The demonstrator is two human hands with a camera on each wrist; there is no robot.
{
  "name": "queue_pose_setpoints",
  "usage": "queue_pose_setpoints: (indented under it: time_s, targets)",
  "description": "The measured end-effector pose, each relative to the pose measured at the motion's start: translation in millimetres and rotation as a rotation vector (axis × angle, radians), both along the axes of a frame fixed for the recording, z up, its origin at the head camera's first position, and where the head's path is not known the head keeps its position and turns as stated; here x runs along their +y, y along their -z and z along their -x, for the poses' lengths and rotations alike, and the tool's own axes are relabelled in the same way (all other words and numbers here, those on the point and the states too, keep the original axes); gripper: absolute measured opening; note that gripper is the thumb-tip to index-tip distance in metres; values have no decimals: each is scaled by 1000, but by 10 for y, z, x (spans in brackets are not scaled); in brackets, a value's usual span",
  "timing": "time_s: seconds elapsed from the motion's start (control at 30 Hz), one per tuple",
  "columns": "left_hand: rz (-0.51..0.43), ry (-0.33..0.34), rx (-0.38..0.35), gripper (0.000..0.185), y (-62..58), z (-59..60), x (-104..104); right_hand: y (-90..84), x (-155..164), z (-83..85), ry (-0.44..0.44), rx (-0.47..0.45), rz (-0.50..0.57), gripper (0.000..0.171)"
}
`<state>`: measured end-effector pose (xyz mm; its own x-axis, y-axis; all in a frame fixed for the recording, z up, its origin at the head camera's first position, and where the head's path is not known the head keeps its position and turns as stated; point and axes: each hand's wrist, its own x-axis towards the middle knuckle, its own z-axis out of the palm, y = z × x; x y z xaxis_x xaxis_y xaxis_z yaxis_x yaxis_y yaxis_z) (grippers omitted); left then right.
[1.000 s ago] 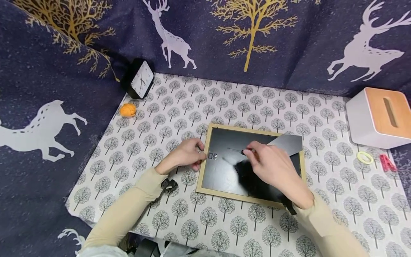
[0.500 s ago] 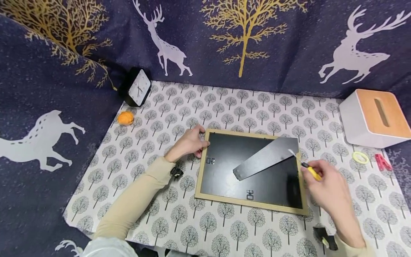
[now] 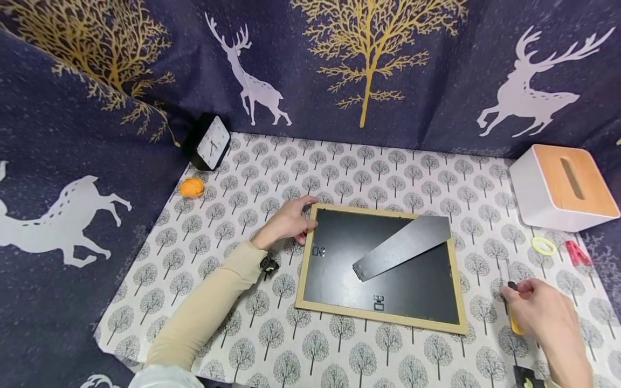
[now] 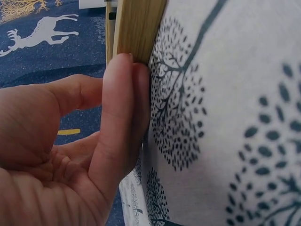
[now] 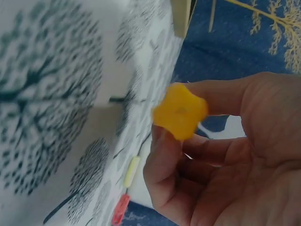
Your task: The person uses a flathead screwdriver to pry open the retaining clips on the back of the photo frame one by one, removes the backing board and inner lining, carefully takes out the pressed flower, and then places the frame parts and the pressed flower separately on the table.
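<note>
Screwdriver with the yellow fluted handle (image 5: pixel 179 112) has moved off: half a second ago its tip was over the frame's right edge, now it's over the tree-print tablecloth (image 3: pixel 262 345), well to the right. Right hand (image 3: pixel 545 318) is pinching it; can't tell if it touches the cloth. So I'd guess nobody's working the backing with it now. Left hand (image 3: pixel 287 221) still grips the upper-left corner of the pale wooden picture frame (image 3: pixel 380 317), lying back-up. Inside the frame: black backing board (image 3: pixel 335 275), flat grey support leg (image 3: pixel 407 245) slanting across it. White box with slotted wood-look lid (image 3: pixel 529 194): contents hidden.
</note>
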<state>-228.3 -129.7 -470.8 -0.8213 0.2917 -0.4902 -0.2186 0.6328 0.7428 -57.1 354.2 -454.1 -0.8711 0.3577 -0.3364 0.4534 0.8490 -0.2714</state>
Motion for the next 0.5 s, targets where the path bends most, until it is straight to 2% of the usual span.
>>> queue_pose_setpoints:
  time_s: [0.23, 0.5]
  targets:
    - [10, 1, 24, 78, 24, 6, 3, 56, 113, 1, -12, -64, 3, 43]
    - [0, 2, 20, 78, -7, -22, 8, 135, 213, -5, -77, -111, 31, 46]
